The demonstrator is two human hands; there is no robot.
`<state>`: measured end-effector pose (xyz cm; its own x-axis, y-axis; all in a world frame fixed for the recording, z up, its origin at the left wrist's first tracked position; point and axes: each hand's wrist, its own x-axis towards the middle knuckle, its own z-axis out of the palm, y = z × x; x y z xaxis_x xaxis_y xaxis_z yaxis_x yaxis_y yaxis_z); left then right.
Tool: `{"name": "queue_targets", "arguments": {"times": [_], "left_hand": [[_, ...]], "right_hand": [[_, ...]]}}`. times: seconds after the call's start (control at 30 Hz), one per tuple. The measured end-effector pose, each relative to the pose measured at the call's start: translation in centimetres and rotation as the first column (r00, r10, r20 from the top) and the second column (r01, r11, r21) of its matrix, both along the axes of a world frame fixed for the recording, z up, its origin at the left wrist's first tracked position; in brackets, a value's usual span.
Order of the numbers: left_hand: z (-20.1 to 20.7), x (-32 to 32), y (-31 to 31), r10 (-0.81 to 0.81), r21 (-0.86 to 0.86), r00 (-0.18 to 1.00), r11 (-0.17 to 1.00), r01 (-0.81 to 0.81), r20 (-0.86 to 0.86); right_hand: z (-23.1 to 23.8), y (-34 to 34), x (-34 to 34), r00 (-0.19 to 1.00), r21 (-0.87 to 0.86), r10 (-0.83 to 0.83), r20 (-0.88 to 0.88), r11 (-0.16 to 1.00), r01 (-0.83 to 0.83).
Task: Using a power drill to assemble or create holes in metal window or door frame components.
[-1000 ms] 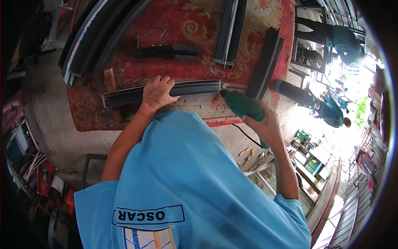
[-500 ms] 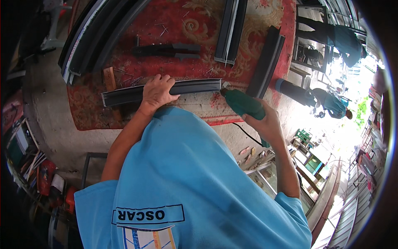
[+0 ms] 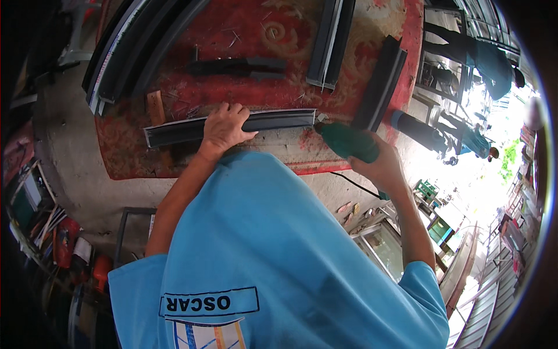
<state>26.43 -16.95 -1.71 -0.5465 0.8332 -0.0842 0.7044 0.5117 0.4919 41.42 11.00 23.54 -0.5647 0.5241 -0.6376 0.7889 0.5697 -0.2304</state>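
Observation:
My left hand [image 3: 224, 129] grips a dark grey metal profile [image 3: 280, 120] around its middle, fingers over the far edge and thumb on the near side. The profile lies roughly crosswise near the front edge of the red patterned carpet. My right hand [image 3: 385, 167] is closed around a green corded power drill [image 3: 349, 143]. Its nose points left and sits right at the profile's right end. Whether the bit touches the metal is too small to tell. The drill's black cord [image 3: 356, 184] hangs below it.
More dark profiles [image 3: 381, 81] lie on the carpet [image 3: 128, 160], to the right, at the far middle [image 3: 331, 46] and far left [image 3: 160, 46]. A small wooden block [image 3: 155, 108] stands by the held profile. Thin scraps are scattered about. Other people [image 3: 491, 64] are off to the right.
The view has shifted slightly, so the carpet and profiles appear a little further right. My right forearm has swung slightly outward. Both hands keep their holds, the drill still at the profile's end.

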Motion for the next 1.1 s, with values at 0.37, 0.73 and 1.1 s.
{"name": "queue_targets", "arguments": {"times": [0.37, 0.73, 1.1], "left_hand": [[-0.5, 0.2, -0.1, 0.031, 0.027, 0.999, 0.999, -0.031, -0.014], [-0.1, 0.1, 0.0, 0.021, -0.042, 0.998, 0.999, -0.018, 0.052], [0.2, 0.0, 0.0, -0.015, 0.008, 1.0, 1.0, 0.015, -0.007]], "right_hand": [[-0.3, 1.4, 0.3, 0.999, -0.123, -0.03, -0.045, 0.992, 0.025], [-0.5, -1.4, 2.0, 0.993, -0.017, 0.115, 0.008, 0.993, -0.114], [-1.3, 2.8, 1.6, 0.911, -0.2, -0.413, 0.012, 0.892, 0.406]]}}
